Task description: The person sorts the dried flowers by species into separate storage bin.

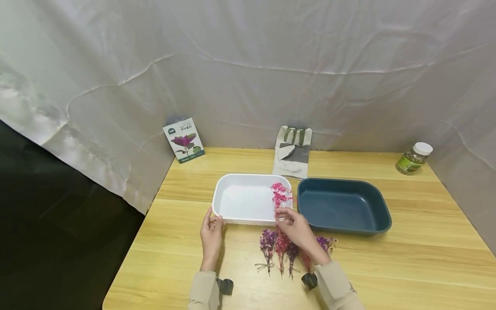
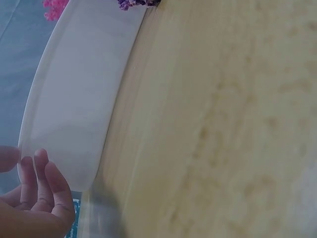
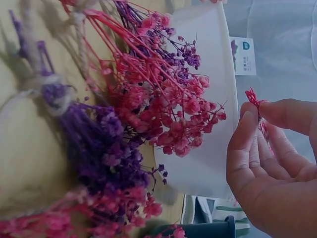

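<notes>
My right hand (image 1: 295,228) pinches the stems of a small bunch of pink dried flowers (image 1: 280,196) between thumb and fingertips. The blossoms lie over the right end of a white tray (image 1: 246,198). At the tray's front left corner, my left hand (image 1: 211,234) holds the rim, with the thumb at the edge and the fingers against the outside in the left wrist view. Several purple and pink dried flower bunches (image 1: 268,243) lie on the table before the tray, partly hidden by my right forearm. String ties a purple bunch (image 3: 89,144) in the right wrist view.
To the right of the white tray stands a dark blue tray (image 1: 341,206). Behind them a work glove (image 1: 293,153) leans on the curtain. A plant picture card (image 1: 184,140) stands at the back left, and a white-capped jar (image 1: 413,158) at the back right.
</notes>
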A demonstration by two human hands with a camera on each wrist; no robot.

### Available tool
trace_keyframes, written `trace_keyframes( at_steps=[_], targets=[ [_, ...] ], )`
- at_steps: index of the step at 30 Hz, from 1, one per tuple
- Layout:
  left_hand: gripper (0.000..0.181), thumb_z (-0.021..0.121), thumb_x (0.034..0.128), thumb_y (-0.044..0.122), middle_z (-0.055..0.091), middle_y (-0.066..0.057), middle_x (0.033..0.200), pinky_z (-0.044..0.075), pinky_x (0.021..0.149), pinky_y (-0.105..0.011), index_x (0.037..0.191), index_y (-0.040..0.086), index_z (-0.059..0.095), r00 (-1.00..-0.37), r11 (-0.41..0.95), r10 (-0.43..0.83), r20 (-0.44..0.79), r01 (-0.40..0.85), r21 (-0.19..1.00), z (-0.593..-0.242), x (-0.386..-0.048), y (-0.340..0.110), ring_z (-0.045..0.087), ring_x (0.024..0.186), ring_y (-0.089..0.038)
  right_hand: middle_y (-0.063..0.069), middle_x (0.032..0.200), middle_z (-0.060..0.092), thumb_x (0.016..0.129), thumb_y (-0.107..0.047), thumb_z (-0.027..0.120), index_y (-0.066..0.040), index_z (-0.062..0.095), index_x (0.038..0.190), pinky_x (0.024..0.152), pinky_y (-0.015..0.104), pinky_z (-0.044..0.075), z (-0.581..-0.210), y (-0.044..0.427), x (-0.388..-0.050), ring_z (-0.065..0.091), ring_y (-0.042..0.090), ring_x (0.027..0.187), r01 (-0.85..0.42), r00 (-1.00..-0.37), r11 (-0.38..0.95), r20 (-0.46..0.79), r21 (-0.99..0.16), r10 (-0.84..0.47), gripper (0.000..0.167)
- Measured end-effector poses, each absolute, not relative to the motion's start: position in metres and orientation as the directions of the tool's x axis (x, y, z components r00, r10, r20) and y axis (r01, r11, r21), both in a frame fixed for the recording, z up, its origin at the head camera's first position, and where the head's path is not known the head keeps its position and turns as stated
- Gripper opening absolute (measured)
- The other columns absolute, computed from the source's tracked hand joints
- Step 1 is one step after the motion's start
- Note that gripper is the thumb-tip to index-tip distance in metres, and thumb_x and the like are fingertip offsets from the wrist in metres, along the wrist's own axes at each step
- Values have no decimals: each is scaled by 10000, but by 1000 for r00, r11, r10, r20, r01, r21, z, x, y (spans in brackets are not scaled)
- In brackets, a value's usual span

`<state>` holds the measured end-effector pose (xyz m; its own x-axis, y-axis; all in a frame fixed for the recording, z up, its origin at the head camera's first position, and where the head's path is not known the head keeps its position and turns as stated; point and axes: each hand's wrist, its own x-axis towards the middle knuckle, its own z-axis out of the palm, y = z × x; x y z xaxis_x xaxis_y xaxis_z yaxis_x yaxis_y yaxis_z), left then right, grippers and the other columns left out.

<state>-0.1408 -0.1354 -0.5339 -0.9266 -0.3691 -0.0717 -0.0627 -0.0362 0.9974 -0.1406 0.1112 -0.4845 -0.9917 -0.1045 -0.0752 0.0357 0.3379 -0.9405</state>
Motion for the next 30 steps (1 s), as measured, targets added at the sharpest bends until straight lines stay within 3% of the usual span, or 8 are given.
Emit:
trace_keyframes(
  at_steps=[5, 14, 21, 30],
  targets=[
    [540, 539, 978, 50, 535, 16, 919, 545, 757, -100, 1477, -29, 346, -928, -45, -369, -53, -40, 998, -535, -141, -135, 604, 778, -16, 203, 1141, 651, 917, -37, 630, -30, 617, 1247, 512, 215, 467, -484, 110, -149, 650, 184, 749, 56, -988, 325, -99, -944, -118, 330],
    [542, 542, 973, 47, 534, 10, 924, 547, 756, -102, 1478, -15, 354, -923, -46, -378, -72, -59, 997, -534, -141, -135, 604, 772, -11, 188, 1122, 660, 914, -31, 629, -34, 626, 1237, 669, 282, 576, -478, 101, -162, 667, 167, 821, 58, -990, 327, -96, -943, -102, 323],
    [543, 546, 979, 61, 547, -17, 947, 540, 753, -96, 1485, 12, 356, -925, -40, -370, -89, -80, 996, -535, -140, -135, 606, 778, -19, 204, 1119, 683, 896, 3, 631, -19, 644, 1213, 659, 190, 520, -482, 95, -169, 672, 243, 901, 21, -993, 355, -60, -935, -101, 318],
    [533, 541, 977, 52, 555, -26, 942, 536, 746, -86, 1478, 3, 364, -923, -7, -378, -71, -74, 997, -535, -141, -135, 610, 770, -16, 223, 1185, 666, 889, 3, 645, -4, 636, 1212, 723, 261, 578, -485, 93, -171, 678, 291, 944, 32, -993, 350, -69, -936, -95, 323]
  ],
)
